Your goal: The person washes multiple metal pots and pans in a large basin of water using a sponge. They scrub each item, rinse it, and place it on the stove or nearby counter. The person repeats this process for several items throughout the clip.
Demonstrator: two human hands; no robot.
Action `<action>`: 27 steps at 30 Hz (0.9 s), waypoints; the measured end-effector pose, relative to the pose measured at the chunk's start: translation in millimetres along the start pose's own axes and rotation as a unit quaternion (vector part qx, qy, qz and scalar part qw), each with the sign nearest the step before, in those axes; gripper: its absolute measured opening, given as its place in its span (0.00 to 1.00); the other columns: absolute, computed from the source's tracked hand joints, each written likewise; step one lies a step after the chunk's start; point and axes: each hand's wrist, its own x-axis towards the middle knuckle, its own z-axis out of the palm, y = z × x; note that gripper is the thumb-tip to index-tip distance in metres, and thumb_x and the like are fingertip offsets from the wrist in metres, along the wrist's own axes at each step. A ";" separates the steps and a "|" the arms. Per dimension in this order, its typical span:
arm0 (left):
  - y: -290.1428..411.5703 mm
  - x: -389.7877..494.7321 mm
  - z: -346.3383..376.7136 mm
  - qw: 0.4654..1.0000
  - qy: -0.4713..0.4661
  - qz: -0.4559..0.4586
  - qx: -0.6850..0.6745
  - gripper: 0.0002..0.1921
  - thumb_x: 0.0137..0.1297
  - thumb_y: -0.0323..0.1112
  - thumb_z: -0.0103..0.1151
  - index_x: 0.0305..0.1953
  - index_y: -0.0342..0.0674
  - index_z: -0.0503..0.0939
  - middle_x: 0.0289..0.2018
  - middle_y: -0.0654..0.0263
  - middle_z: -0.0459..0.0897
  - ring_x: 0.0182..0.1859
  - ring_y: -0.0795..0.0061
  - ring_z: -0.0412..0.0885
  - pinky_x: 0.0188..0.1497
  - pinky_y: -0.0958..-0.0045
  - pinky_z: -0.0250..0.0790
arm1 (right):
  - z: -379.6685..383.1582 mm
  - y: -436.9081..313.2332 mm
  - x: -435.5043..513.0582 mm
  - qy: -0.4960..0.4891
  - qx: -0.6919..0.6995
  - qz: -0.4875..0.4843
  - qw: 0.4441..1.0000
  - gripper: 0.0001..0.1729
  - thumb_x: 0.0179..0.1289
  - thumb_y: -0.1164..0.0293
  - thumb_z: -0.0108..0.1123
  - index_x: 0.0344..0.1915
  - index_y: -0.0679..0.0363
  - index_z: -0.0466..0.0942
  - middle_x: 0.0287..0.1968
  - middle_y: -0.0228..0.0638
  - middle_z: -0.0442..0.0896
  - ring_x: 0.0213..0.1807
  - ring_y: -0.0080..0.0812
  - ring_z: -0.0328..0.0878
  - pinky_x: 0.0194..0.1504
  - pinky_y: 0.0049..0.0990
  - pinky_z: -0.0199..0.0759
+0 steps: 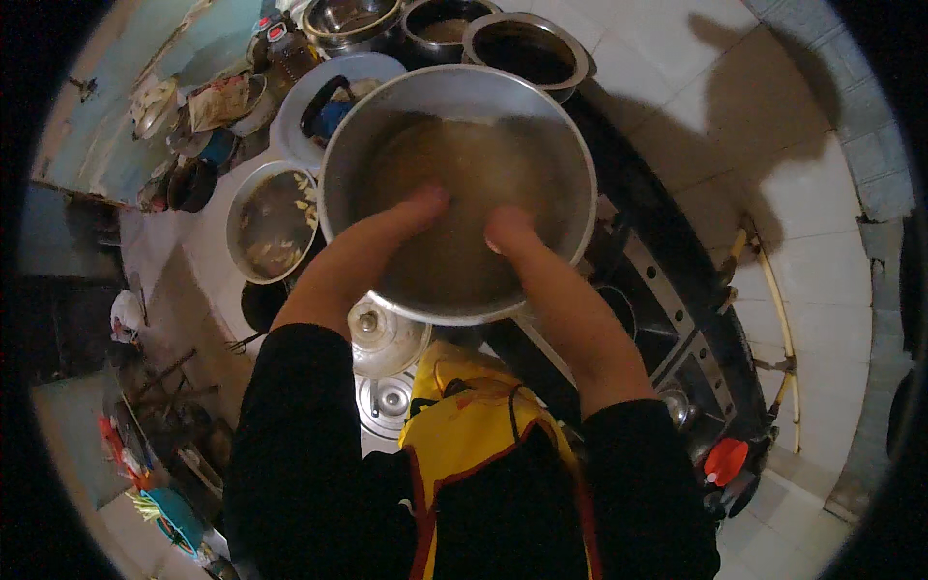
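Note:
A large metal pot (587, 167) with murky brownish liquid (464, 275) inside takes up the middle of the view. Both my arms reach over its near rim. My left hand (426, 201) dips into the liquid left of the middle, and only the wrist area shows. To its right, my right hand (507, 223) is sunk the same way. The cloudy liquid hides all the fingers and whatever they may touch. Black sleeves are pushed up to my elbows.
Left of the pot stands a bowl (272, 225) of dark liquid with pale pieces. A light plastic tub (290, 119) sits behind it, and several metal pots, one with a wide rim (580, 72), line the back. Near my left arm is a metal lid (391, 337). A gas stove (652, 283) lies right.

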 end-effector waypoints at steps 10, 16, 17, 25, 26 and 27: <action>53.1 73.8 20.7 0.981 -0.079 -0.092 -0.153 0.07 0.57 0.37 0.55 0.33 0.43 0.80 0.28 0.61 0.78 0.30 0.68 0.74 0.31 0.68 0.63 | 2.8 10.4 7.6 -0.060 0.078 0.031 0.995 0.12 0.49 0.70 0.57 0.35 0.56 0.83 0.41 0.43 0.83 0.44 0.44 0.80 0.44 0.40 0.73; 47.2 21.6 -47.6 0.880 -0.212 -0.161 -0.393 0.07 0.58 0.39 0.54 0.31 0.45 0.79 0.24 0.65 0.77 0.25 0.75 0.72 0.24 0.74 0.60 | -0.3 14.6 14.7 0.078 0.209 0.131 0.966 0.18 0.53 0.69 0.57 0.45 0.60 0.80 0.43 0.46 0.82 0.44 0.45 0.80 0.44 0.42 0.73; 44.3 7.4 -62.2 0.855 -0.239 -0.187 -0.421 0.07 0.58 0.39 0.54 0.31 0.46 0.79 0.23 0.66 0.76 0.24 0.77 0.72 0.23 0.75 0.59 | 4.1 12.8 17.4 0.105 0.234 0.162 0.953 0.19 0.53 0.69 0.57 0.47 0.60 0.79 0.42 0.46 0.82 0.44 0.45 0.80 0.43 0.42 0.73; 37.6 -74.5 -120.1 0.784 -0.327 -0.290 -0.442 0.09 0.59 0.41 0.54 0.23 0.47 0.75 0.14 0.71 0.71 0.14 0.83 0.65 0.13 0.79 0.50 | 69.3 -1.8 25.5 0.059 0.141 -0.063 0.986 0.18 0.61 0.61 0.52 0.46 0.60 0.77 0.41 0.43 0.81 0.42 0.43 0.79 0.43 0.46 0.70; 35.8 -78.2 -121.7 0.783 -0.353 -0.297 -0.417 0.10 0.59 0.41 0.54 0.23 0.47 0.74 0.13 0.71 0.69 0.13 0.82 0.64 0.12 0.78 0.49 | 58.2 8.7 33.0 -0.051 0.264 -0.062 0.961 0.18 0.61 0.58 0.52 0.41 0.61 0.78 0.36 0.41 0.81 0.38 0.39 0.79 0.39 0.43 0.71; 34.3 -80.3 -122.2 0.782 -0.344 -0.310 -0.417 0.11 0.61 0.41 0.52 0.23 0.47 0.73 0.13 0.73 0.67 0.13 0.82 0.63 0.12 0.78 0.48 | 42.8 18.6 39.7 -0.160 0.379 -0.059 0.910 0.20 0.60 0.55 0.52 0.37 0.61 0.79 0.31 0.39 0.81 0.34 0.35 0.79 0.35 0.41 0.73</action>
